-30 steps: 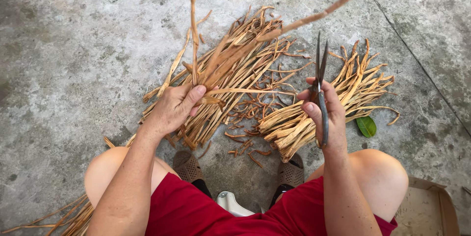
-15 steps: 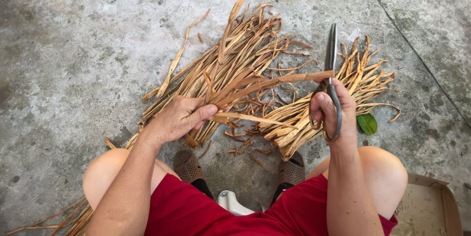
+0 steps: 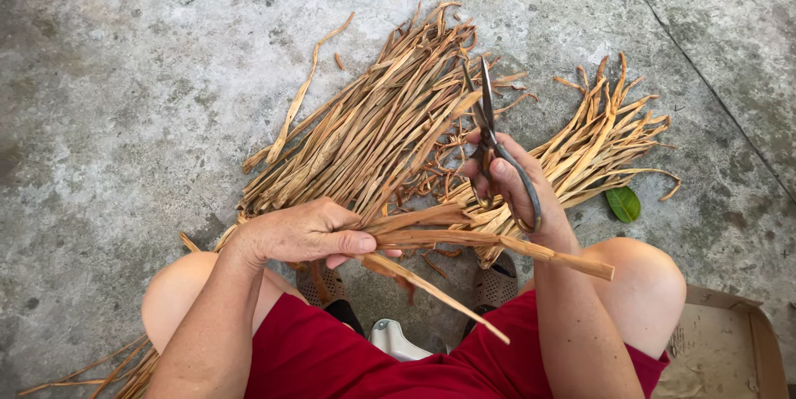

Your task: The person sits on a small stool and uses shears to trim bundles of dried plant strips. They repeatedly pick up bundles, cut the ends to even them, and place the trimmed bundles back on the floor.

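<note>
My left hand (image 3: 303,233) grips a few long dry brown plant strips (image 3: 464,241) that stretch rightward across my lap to beyond my right forearm. My right hand (image 3: 510,183) holds dark metal scissors (image 3: 489,129), blades pointing up and away, nearly closed. A big pile of dry strips (image 3: 373,129) lies on the concrete in front of my left hand. A second, smaller bundle of strips (image 3: 597,146) lies to the right, behind my right hand.
I sit low over a grey concrete floor (image 3: 124,75), knees apart, in a red garment. A green leaf (image 3: 623,203) lies right of the smaller bundle. A cardboard box (image 3: 721,349) sits at the lower right. More strips (image 3: 108,370) lie at the lower left. A crack crosses the concrete at upper right.
The strips in my left hand swung down from pointing up and away to lying sideways across my lap. My right hand with the scissors moved left, nearer the strips.
</note>
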A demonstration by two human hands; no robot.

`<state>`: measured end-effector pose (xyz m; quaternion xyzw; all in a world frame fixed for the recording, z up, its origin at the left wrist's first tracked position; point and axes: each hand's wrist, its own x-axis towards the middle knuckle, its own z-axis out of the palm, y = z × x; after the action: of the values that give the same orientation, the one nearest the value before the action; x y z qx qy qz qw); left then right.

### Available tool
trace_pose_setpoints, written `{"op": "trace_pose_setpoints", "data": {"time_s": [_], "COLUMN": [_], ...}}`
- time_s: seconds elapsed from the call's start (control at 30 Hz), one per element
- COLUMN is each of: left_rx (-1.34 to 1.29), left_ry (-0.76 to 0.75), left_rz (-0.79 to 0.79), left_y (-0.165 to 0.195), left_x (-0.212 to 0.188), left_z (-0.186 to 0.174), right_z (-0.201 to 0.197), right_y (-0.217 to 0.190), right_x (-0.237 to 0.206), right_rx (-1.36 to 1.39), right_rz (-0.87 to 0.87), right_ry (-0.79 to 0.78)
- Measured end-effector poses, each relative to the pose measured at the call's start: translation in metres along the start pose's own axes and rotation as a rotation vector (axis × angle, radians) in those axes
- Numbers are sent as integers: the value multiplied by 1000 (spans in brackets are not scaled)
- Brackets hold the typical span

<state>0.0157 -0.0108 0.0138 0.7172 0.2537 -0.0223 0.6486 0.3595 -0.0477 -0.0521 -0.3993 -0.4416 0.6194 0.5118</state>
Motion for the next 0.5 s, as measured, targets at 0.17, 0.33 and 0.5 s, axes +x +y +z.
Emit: {"op": "trace_pose_setpoints", "data": {"time_s": [0.17,0.33,0.5], "left_rx": [-286,-432,-501], "left_ry": [70,273,387], "left_rz": [-68,198,319], "left_y": [-12,-28,-33], "left_x": [-18,-41,-48], "left_z": [-9,-22,-20], "right_z": [1,7,19], "right_y": [11,12,13], "right_x": [7,4,1], "right_rx": [137,6,-194], "right_rz": [-3,1,175], "right_ry": [84,107,-160]}}
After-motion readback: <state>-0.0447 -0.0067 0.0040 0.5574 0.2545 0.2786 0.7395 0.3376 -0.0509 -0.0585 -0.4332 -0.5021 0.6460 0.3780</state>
